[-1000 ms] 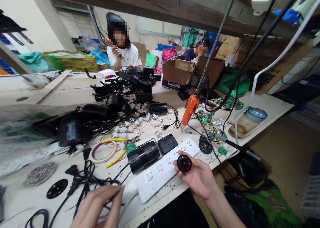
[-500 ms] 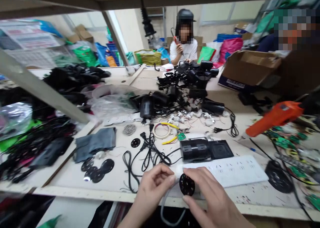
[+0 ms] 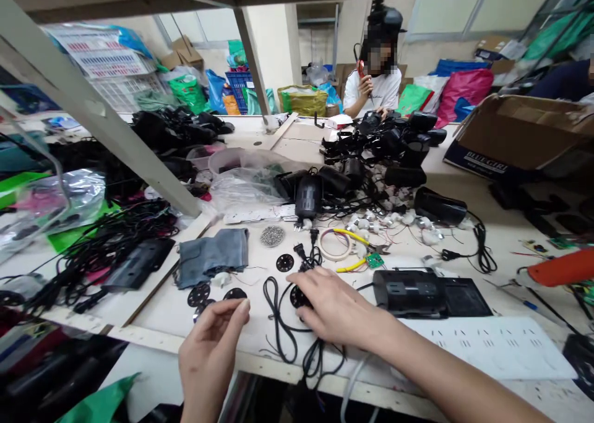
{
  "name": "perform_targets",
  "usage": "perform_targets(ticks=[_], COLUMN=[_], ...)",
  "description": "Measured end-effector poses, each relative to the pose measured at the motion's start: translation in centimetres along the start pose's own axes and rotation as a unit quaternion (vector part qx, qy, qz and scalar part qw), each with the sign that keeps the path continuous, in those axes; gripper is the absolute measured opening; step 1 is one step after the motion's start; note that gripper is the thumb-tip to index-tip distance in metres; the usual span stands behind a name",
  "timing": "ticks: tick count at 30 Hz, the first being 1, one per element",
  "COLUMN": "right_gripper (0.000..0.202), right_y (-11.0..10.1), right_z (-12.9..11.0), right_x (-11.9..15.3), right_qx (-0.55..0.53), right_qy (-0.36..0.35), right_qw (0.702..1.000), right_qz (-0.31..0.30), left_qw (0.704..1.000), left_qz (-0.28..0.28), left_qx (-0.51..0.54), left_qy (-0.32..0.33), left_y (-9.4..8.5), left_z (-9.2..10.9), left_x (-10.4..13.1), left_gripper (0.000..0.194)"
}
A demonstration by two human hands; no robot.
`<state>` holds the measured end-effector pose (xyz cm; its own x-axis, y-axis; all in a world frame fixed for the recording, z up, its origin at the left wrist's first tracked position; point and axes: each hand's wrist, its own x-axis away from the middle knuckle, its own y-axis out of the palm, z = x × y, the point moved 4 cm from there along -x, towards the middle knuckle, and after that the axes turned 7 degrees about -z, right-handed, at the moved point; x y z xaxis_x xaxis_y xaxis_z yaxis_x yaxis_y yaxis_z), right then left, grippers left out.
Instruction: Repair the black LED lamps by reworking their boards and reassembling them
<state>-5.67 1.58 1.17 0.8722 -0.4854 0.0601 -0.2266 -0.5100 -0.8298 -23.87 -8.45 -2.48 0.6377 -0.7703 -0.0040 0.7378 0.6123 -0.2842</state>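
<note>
My right hand (image 3: 327, 302) reaches across the bench, its thumb and fingers closed on a black perforated disc (image 3: 298, 296) above the looped black cable (image 3: 277, 324). Near the front edge, my left hand (image 3: 216, 342) has thumb and forefinger pinched together; whether anything small is between them cannot be made out. Just behind it lie several black discs (image 3: 199, 294). Another black disc (image 3: 284, 262) rests beyond my right hand, below a round pile of small metal parts (image 3: 272, 236). A grey cloth (image 3: 213, 257) lies to the left.
A black housing (image 3: 408, 292) and a white slotted strip (image 3: 492, 342) lie at the right, with an orange tool (image 3: 561, 267) beyond. A slanting post (image 3: 120, 138) crosses the left. Black parts fill the back, where a person (image 3: 375, 70) holds a red tool.
Both hands have moved apart and left from the white strip's left end. The black disc has travelled left with my right hand. The view has shifted, so the bench appears further right.
</note>
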Motion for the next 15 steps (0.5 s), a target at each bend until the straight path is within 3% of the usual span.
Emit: perform_targets(ticks=[7, 15], right_gripper=[0.042, 0.044], right_y=[0.0, 0.8], right_z=[2.0, 1.4], right_x=[-4.3, -1.9], right_qx=[0.039, -0.005], right_qy=[0.047, 0.035], right_qw=[0.998, 0.999], right_qz=[0.016, -0.017], left_qw=[0.999, 0.999], left_qz=[0.013, 0.041], left_qx=[0.035, 0.001], left_qy=[-0.017, -0.034], left_y=[-2.3, -4.8], left_z=[-1.9, -1.5], left_x=[-1.8, -3.2], left_gripper=[0.033, 0.038])
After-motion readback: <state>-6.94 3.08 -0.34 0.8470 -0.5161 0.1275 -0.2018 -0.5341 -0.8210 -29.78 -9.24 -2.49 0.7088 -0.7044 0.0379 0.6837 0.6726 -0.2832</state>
